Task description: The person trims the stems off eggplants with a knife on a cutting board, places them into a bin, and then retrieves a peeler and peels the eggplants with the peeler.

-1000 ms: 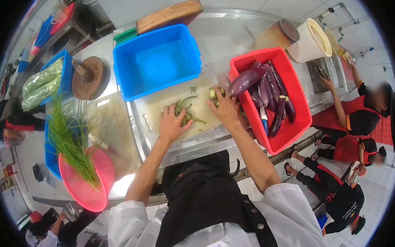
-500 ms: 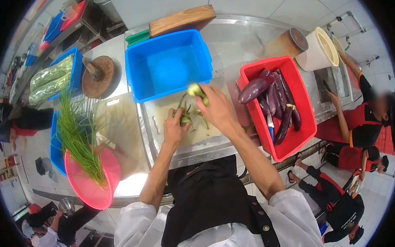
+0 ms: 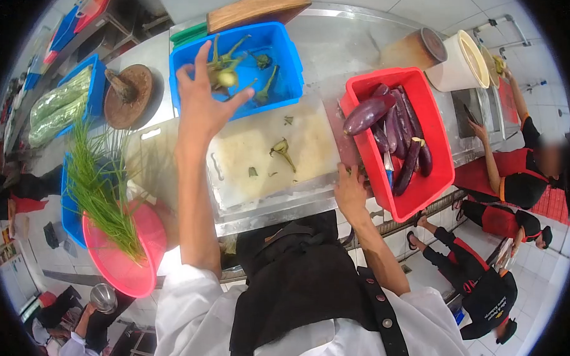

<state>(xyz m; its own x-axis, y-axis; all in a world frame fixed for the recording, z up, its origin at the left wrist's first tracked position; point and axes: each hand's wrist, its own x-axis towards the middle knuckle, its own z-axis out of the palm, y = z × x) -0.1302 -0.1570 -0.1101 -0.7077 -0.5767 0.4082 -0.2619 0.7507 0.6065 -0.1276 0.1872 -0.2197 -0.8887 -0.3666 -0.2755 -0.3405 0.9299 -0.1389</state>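
My left hand [image 3: 204,105] is over the near left part of the blue basin [image 3: 235,38], its fingers spread and holding nothing. Green eggplant stems [image 3: 266,84] lie in the basin, with some in the air or water just past my fingers. My right hand [image 3: 351,191] rests at the counter's front edge, left of the red basin [image 3: 438,163]; whether something is under its fingers is too small to tell. Purple eggplants [image 3: 393,121] and a knife [image 3: 389,168] lie in the red basin. One cut stem [image 3: 282,154] and small scraps remain on the cutting board [image 3: 238,173].
Left are a stone mortar [image 3: 128,99], wrapped vegetables [image 3: 63,107] and long green leaves [image 3: 97,191] in a pink basin [image 3: 121,262]. A wooden block [image 3: 257,11] stands behind. White bucket [image 3: 457,62] at right back. Co-workers [image 3: 523,163] stand at the right and lower left.
My left hand has moved from the board to the blue basin and opened; stems now show there. My right hand has drawn back toward the front edge by the red basin, no longer holding the green piece.
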